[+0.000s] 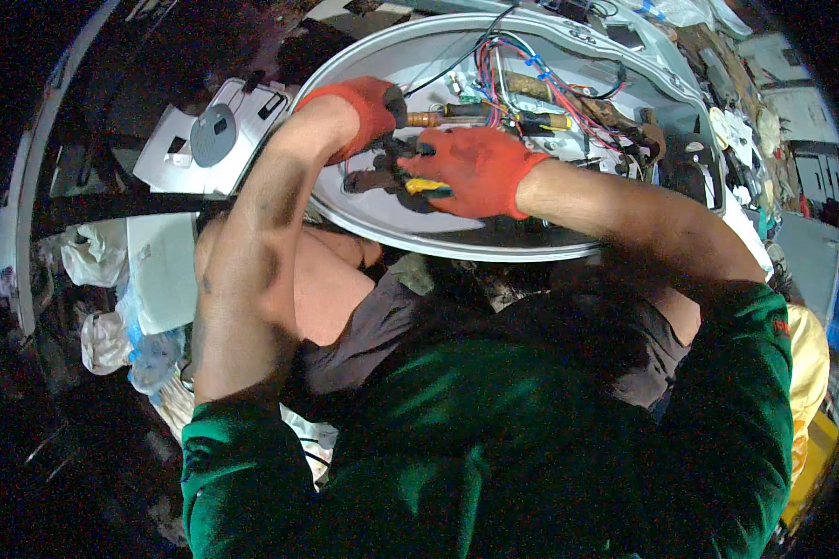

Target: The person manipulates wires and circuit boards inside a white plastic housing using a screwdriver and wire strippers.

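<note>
A large pale oval shell, like a tub-shaped housing, lies in front of me. Both my hands wear orange-red gloves with dark fingertips. My left hand is bent over the shell's left side, its fingers curled in; what they pinch, if anything, is hidden. Close beside it, my right hand is closed around a hand tool with a yellow-and-dark handle, whose working end I cannot make out. A brown-black piece lies below the left fingers. An amber-handled tool lies just beyond the hands.
Inside the shell are bundled coloured wires, a yellow-and-black handle and a brown rod-like piece. At left stands a white panel with a grey disc. Plastic bags lie lower left; assorted clutter lines the right.
</note>
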Action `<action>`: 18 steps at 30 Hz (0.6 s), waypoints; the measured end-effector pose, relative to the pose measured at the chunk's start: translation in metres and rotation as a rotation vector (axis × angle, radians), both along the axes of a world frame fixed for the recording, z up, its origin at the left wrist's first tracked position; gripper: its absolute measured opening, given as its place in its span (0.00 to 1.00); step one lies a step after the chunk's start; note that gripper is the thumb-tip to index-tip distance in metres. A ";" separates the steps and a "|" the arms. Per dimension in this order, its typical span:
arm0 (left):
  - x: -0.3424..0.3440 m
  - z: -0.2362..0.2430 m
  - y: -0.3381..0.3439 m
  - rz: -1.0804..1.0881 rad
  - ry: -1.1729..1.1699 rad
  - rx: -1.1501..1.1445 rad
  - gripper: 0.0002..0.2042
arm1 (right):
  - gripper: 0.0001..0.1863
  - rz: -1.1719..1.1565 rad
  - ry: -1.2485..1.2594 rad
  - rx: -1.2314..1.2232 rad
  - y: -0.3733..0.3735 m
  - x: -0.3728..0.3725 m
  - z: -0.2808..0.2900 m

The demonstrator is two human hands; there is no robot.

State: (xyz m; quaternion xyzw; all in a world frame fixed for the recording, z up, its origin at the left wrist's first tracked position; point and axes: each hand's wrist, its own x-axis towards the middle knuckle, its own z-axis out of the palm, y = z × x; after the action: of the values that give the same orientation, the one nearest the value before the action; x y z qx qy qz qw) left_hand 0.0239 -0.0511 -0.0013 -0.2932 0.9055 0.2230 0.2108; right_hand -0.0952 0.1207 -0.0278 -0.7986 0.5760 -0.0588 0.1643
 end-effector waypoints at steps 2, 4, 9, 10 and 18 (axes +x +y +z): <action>0.025 -0.027 -0.010 -0.068 0.166 -0.132 0.16 | 0.33 0.026 0.050 0.014 -0.004 0.011 -0.005; -0.006 -0.005 0.007 -0.080 0.002 0.009 0.18 | 0.35 -0.031 -0.020 0.042 0.005 -0.008 -0.001; 0.015 -0.010 0.005 -0.054 0.494 -0.035 0.12 | 0.37 -0.155 -0.053 0.050 0.023 -0.041 0.022; 0.015 0.001 0.009 -0.067 0.640 -0.050 0.12 | 0.37 -0.203 -0.034 0.052 0.030 -0.054 0.024; 0.106 0.011 -0.016 0.949 1.437 -0.027 0.11 | 0.35 -0.306 0.029 0.085 0.064 -0.101 0.000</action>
State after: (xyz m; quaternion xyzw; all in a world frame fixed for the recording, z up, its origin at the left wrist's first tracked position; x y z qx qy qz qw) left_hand 0.1298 -0.0675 0.0094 -0.4311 0.6034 0.4083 -0.5323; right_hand -0.1963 0.1842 -0.0273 -0.6946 0.6952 -0.0473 0.1789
